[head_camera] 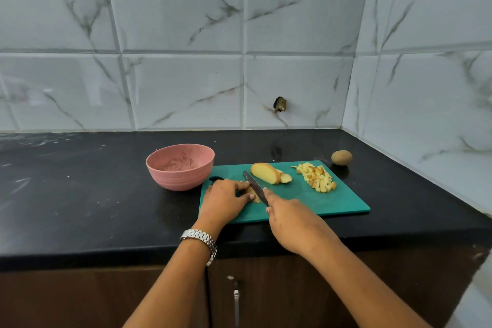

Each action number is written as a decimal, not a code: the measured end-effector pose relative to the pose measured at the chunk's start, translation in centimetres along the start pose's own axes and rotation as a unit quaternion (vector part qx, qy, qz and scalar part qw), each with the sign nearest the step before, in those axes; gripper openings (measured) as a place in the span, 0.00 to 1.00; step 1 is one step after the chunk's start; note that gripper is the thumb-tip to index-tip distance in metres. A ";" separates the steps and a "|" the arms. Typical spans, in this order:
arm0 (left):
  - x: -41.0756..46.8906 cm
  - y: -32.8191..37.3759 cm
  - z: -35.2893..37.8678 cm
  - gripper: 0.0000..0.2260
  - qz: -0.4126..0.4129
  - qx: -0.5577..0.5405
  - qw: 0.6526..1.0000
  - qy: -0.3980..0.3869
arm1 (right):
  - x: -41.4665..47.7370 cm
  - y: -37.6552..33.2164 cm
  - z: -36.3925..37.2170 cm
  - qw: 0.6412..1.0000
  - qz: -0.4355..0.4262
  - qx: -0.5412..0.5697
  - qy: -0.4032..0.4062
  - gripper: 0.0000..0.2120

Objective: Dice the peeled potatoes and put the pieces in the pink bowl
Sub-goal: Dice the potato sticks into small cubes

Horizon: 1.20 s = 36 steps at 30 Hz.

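Presently, head view: task partway done. The left hand (226,201) curls its fingers onto a potato piece (255,198), and the knife (255,188) meets it just beside those fingertips. The right hand (288,217) grips the knife handle. A sliced potato half (266,172) lies beyond the fingertips, undiced. A heap of dice (318,177) sits farther right on the cutting board (306,200). The pink bowl (178,180), just beyond the left knuckles, holds only specks; no dice transferred.

the counter (80,181) is black stone, polished, streaked with pale smears; the wall tiles (181,88) are glossy marble-look ceramic; the board (319,200) is smooth matt green plastic; the bowl (181,168) is matt pink, faintly speckled; the knife (255,188) blade is dark metal; the watch (199,238) band is shiny steel links; the cabinet (106,298) is dark wood grain.
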<state>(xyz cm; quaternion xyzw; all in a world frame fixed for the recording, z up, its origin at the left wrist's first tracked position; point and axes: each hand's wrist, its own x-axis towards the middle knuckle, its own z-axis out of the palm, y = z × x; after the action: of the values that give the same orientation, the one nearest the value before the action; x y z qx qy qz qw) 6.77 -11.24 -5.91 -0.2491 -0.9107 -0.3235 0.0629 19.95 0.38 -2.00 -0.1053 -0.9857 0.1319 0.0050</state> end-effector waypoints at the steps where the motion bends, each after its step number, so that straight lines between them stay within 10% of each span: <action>1: 0.0 0.0 0.0 0.16 0.001 0.001 1.000 0.001 | 0.2 0.1 -0.1 1.000 0.002 0.006 -0.006 0.24; 18: -0.1 -0.1 0.2 0.16 -0.002 0.034 0.999 0.013 | 0.9 -1.9 0.2 0.993 0.035 -0.098 -0.057 0.42; 36: -0.6 0.6 -0.3 0.16 -0.039 -0.025 0.999 0.028 | -3.1 1.0 -2.1 0.999 0.005 -0.032 -0.010 0.25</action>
<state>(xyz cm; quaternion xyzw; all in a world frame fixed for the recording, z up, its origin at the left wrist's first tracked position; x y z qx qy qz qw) 7.58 -11.27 -5.45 -0.2053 -0.9094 -0.3550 0.0695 23.26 1.23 -0.17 -0.1094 -0.9888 0.1014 -0.0088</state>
